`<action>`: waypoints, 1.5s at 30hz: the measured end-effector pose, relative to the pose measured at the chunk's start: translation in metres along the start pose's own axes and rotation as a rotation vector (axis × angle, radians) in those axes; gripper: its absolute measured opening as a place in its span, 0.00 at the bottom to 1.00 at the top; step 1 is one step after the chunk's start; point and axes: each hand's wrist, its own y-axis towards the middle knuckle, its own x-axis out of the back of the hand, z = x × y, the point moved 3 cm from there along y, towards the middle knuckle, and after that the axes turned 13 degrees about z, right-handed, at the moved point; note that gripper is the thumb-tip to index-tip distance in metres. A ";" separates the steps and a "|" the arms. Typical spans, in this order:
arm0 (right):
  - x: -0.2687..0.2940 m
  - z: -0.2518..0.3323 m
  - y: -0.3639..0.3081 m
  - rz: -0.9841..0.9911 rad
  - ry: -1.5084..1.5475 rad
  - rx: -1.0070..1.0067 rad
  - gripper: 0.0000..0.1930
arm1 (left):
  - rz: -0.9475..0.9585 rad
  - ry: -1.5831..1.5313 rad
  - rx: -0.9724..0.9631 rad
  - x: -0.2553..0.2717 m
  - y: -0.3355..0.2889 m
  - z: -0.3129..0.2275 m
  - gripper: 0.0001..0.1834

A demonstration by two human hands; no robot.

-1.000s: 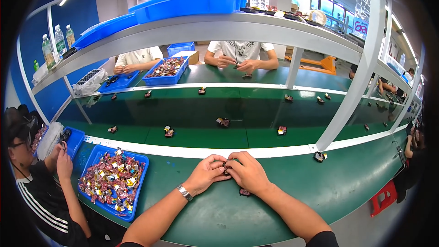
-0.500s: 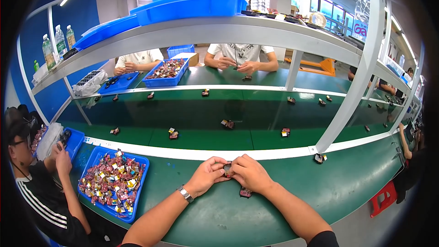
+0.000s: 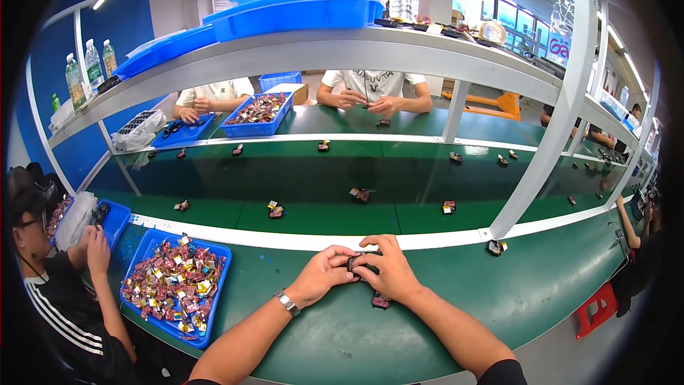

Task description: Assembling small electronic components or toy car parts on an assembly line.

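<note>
Between my hands is a small black piece (image 3: pixel 350 264), stood nearly on edge and mostly hidden by my fingers. My left hand (image 3: pixel 324 271) grips it from the left with thumb and fingers. From the right, the thumb and a finger of my right hand (image 3: pixel 390 271) pinch it, while the index finger is lifted and curved above. Just below my right hand, a small dark red and black assembly (image 3: pixel 381 300) lies on the green work surface (image 3: pixel 456 292).
A blue tray (image 3: pixel 222 271) heaped with small red boards stands at my left, beside a seated person (image 3: pixel 64 299). Beyond the white rail (image 3: pixel 299 240), a green belt (image 3: pixel 324 221) carries several small assemblies. A white post (image 3: pixel 545 135) rises at right; a shelf (image 3: pixel 427 43) spans above.
The piece has turned from facing up to nearly edge-on. My right index finger has lifted off it. Assemblies on the near belt have shifted slightly to the right.
</note>
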 end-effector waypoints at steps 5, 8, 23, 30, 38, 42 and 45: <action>-0.001 0.001 0.001 0.015 0.082 -0.021 0.05 | -0.035 0.026 0.022 -0.002 -0.002 -0.003 0.15; 0.001 -0.002 -0.001 0.061 0.099 -0.014 0.04 | -0.042 0.000 0.055 -0.001 -0.001 -0.001 0.14; -0.013 0.000 -0.008 -0.032 0.112 -0.056 0.06 | -0.047 -0.053 0.011 -0.003 -0.002 -0.004 0.12; -0.016 -0.006 -0.009 -0.028 0.241 -0.092 0.08 | -0.022 -0.082 -0.005 0.003 -0.001 -0.001 0.12; -0.016 -0.005 -0.009 0.004 0.277 -0.096 0.09 | -0.028 -0.082 -0.008 0.001 -0.002 -0.001 0.11; -0.014 0.004 -0.009 -0.031 0.191 -0.051 0.10 | -0.046 -0.080 -0.029 0.002 -0.004 -0.002 0.11; -0.012 0.009 -0.007 -0.059 0.159 -0.027 0.10 | -0.042 -0.100 -0.028 0.006 -0.003 0.000 0.11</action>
